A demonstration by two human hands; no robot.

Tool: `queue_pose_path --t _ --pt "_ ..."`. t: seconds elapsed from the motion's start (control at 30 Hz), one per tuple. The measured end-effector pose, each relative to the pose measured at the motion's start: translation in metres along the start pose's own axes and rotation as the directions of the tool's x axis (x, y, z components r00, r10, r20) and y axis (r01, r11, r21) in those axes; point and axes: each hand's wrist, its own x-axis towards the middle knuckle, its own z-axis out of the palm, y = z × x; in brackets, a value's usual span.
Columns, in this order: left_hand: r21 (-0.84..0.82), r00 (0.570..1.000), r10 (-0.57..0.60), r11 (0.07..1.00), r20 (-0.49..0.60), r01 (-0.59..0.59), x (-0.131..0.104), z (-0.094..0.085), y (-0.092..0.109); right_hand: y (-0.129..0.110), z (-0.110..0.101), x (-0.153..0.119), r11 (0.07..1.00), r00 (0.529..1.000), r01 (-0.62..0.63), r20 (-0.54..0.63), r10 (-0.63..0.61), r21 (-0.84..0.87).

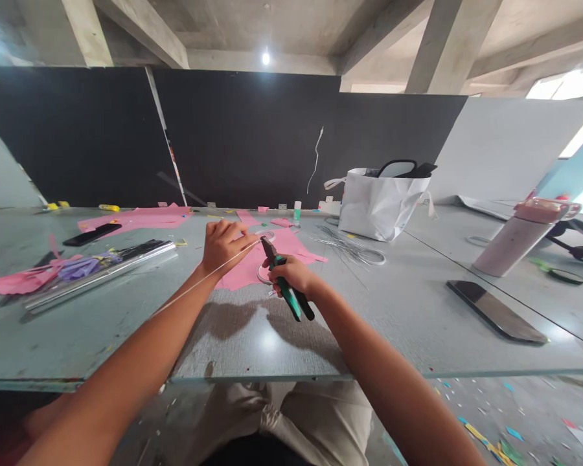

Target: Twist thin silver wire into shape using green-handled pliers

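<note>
My left hand is closed, its fingers pinching a thin pale wire that runs back along my left forearm. Green-and-black pliers are in my right hand, fingers wrapped round the handles. The jaws point up and left and meet the wire just right of my left fingertips. Beneath both hands lies pink paper on the grey table. A small wire loop shows partly behind my right hand.
A bundle of wires lies right of the paper, before a white bag. Farther right are a phone and a pink bottle. A silver foil roll, purple paper and a black object lie left.
</note>
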Motion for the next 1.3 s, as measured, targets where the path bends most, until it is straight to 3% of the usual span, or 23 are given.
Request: queue_pose_path --t 0.23,0.37,0.57,0.67,0.8,0.9,1.03,1.1,1.17,1.23,1.3 --pt "-0.05 0.999 -0.039 0.998 0.019 0.04 0.0 0.001 0.0 0.002 0.001 0.004 0.996 0.998 0.026 -0.057 -0.03 -0.081" --pt "-0.113 0.994 -0.106 0.988 0.015 0.107 0.003 0.001 0.003 0.006 0.002 0.009 0.976 0.985 0.102 -0.114 -0.126 -0.192" --pt "-0.3 0.949 -0.312 0.901 0.048 0.312 0.012 0.0 0.013 0.004 0.0 0.008 0.84 0.929 0.165 -0.205 -0.309 -0.516" --pt "-0.498 0.885 -0.411 0.733 0.218 0.463 0.018 -0.003 0.011 -0.001 0.002 0.002 0.724 0.9 0.128 -0.227 -0.372 -0.678" --pt "-0.628 0.705 -0.442 0.334 0.554 0.703 0.021 -0.007 0.002 -0.003 0.005 0.0 0.538 0.885 0.067 -0.199 -0.42 -0.84" --pt "-0.634 0.621 -0.505 0.173 0.6 0.754 0.021 -0.007 0.002 -0.002 0.007 0.004 0.441 0.861 0.031 -0.2 -0.468 -0.897" --pt "-0.639 0.578 -0.566 0.113 0.588 0.761 0.022 -0.004 0.012 -0.002 0.009 0.006 0.368 0.844 -0.018 -0.211 -0.493 -0.93" --pt "-0.626 0.584 -0.546 0.134 0.6 0.768 0.023 -0.004 0.014 -0.002 0.008 0.007 0.378 0.849 -0.029 -0.223 -0.479 -0.925" --pt "-0.603 0.621 -0.524 0.233 0.583 0.763 0.024 -0.006 0.007 -0.001 0.005 0.01 0.443 0.852 -0.024 -0.25 -0.46 -0.896" --pt "-0.576 0.668 -0.532 0.358 0.521 0.735 0.023 -0.01 -0.01 0.0 -0.002 0.014 0.568 0.847 0.009 -0.296 -0.442 -0.823" --pt "-0.601 0.678 -0.592 0.369 0.435 0.708 0.018 -0.015 -0.036 0.0 -0.012 0.017 0.742 0.85 0.062 -0.355 -0.389 -0.667"
